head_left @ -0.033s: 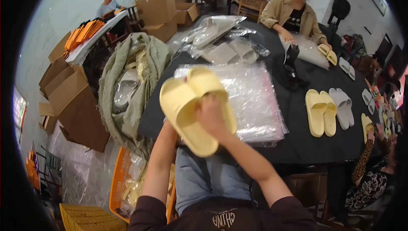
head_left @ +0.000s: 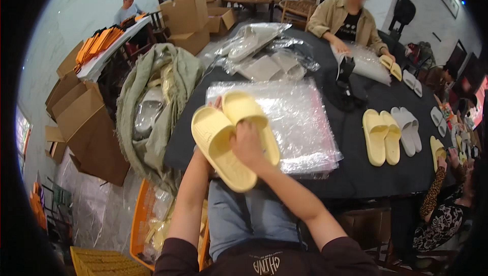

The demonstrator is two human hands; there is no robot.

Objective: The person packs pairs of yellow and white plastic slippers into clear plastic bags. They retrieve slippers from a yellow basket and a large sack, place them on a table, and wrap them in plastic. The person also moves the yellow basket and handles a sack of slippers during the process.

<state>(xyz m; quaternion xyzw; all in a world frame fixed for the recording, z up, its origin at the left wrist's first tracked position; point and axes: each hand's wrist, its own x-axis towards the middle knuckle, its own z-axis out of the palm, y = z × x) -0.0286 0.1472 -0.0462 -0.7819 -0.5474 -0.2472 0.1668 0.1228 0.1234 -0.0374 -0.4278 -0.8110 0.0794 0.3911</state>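
A pair of yellow slide slippers (head_left: 218,146) is held up side by side over the table's near edge, soles toward my lap. My right hand (head_left: 247,144) is closed at the inner edges of the straps, its fingers reaching into the gap between the two slippers. From behind, my left hand (head_left: 217,104) holds the pair; only some fingertips show above the left slipper, and the palm is hidden. Under and beyond the slippers lies a stack of clear plastic bags (head_left: 300,128) on the dark-covered table (head_left: 345,174).
Bagged grey slippers (head_left: 264,67) lie at the table's far side. Another yellow pair (head_left: 381,136) and a grey pair (head_left: 406,131) stand at right. A person (head_left: 351,17) sits opposite. At left are a green sack (head_left: 132,98), an orange basket (head_left: 140,215) and cardboard boxes (head_left: 91,128).
The slippers and both hands have shifted slightly downward. My right hand sits a little further left, and the left fingertips show more clearly above the left slipper.
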